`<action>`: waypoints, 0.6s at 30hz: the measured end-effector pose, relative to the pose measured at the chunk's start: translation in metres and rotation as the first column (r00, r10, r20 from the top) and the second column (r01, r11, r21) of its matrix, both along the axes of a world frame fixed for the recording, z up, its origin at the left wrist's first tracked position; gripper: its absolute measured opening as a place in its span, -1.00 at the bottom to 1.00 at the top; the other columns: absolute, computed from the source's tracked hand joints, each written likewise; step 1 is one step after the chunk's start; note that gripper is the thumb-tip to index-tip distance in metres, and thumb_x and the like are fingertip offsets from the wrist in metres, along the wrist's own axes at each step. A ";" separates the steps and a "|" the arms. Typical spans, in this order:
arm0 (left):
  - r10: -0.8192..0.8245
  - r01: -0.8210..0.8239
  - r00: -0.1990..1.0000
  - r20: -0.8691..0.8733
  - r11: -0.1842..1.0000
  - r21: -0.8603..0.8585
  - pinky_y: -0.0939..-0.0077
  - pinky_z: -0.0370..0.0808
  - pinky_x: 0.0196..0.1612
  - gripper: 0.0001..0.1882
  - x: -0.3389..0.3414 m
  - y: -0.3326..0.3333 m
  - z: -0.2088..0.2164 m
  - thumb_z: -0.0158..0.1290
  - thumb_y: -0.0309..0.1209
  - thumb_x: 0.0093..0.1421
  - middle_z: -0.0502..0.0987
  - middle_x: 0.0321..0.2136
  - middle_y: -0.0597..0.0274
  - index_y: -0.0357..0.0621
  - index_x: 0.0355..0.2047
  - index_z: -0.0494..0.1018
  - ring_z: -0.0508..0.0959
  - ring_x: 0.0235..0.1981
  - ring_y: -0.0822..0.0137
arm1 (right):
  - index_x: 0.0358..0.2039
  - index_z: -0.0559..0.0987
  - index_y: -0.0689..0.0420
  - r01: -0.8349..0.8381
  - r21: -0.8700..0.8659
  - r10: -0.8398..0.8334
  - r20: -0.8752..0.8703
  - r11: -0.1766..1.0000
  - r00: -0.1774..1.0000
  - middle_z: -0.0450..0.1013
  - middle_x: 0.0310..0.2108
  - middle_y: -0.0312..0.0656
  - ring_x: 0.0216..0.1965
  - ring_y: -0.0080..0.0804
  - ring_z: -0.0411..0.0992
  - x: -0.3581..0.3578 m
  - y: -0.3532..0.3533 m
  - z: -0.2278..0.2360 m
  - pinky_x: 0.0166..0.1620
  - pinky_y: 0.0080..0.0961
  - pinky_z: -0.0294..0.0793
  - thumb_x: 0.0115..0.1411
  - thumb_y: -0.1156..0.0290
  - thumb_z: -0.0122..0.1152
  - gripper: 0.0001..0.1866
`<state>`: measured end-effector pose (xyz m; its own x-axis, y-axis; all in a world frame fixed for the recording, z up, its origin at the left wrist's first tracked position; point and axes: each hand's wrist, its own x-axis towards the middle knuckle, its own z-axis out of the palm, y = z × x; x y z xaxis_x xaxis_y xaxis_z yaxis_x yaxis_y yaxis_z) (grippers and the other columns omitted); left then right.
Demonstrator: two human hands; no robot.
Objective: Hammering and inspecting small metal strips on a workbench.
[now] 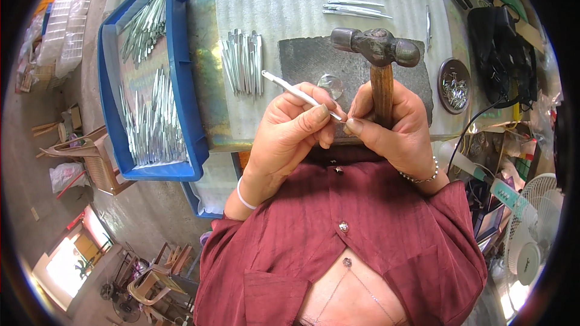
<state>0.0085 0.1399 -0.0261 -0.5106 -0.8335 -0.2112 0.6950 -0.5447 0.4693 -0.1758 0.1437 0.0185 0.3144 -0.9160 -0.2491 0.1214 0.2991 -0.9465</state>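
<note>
My left hand (289,119) is closed around a slim silver metal strip (295,91), which slants with its far end up to the left. In my right hand (402,122) a ball-peen hammer (380,47) is gripped by its wooden handle, steel head upward. The thumb and finger of that hand also meet the strip's near end; whether they pinch a small part there I cannot tell. Beneath the hammer lies a dark flat block (302,54), with a clear round piece (330,86) on it. A row of similar strips (241,63) lies left of the block.
White foam sheet (266,0) covers the tabletop. A blue tray (196,115) of many strips stands at the left. Several strips (356,9) lie beyond the block, and a single one (428,27) right of them. At the right are a dish of small metal parts (454,92) and a black bag (498,54).
</note>
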 end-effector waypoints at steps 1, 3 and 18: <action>0.001 -0.001 1.000 0.003 1.000 0.008 0.67 0.47 -0.51 -0.88 0.000 0.000 0.000 0.02 -0.47 0.22 0.53 -0.34 0.08 -0.24 -0.26 0.41 0.51 -0.54 0.43 | -0.35 0.40 0.20 0.003 0.001 -0.003 -0.001 1.000 1.000 0.37 -0.40 -0.31 -0.38 -0.67 0.35 0.001 0.000 -0.001 -0.31 -0.73 0.34 0.06 0.66 0.17 -0.83; 0.003 -0.003 1.000 0.000 1.000 -0.001 0.66 0.47 -0.51 -0.88 0.000 0.000 -0.001 0.02 -0.46 0.22 0.53 -0.34 0.07 -0.24 -0.27 0.41 0.51 -0.54 0.43 | -0.41 0.41 0.17 0.070 -0.048 -0.070 0.018 0.996 0.997 0.27 -0.53 -0.46 -0.51 -0.79 0.17 0.003 0.000 -0.003 -0.46 -0.76 0.16 0.04 0.64 0.14 -0.87; 0.011 -0.011 1.000 0.023 1.000 -0.003 0.66 0.48 -0.48 -0.87 -0.003 -0.003 -0.004 0.02 -0.46 0.23 0.53 -0.33 0.08 -0.25 -0.25 0.39 0.51 -0.53 0.43 | -0.44 0.43 0.17 0.056 -0.077 -0.062 -0.083 0.995 0.995 0.29 -0.57 -0.43 -0.54 -0.75 0.20 0.001 -0.005 -0.006 -0.49 -0.72 0.19 0.02 0.60 0.18 -0.89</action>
<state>0.0054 0.1371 -0.0299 -0.4967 -0.8394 -0.2205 0.6898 -0.5360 0.4867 -0.1747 0.1383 0.0121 0.2396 -0.9494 -0.2029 0.0547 0.2218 -0.9735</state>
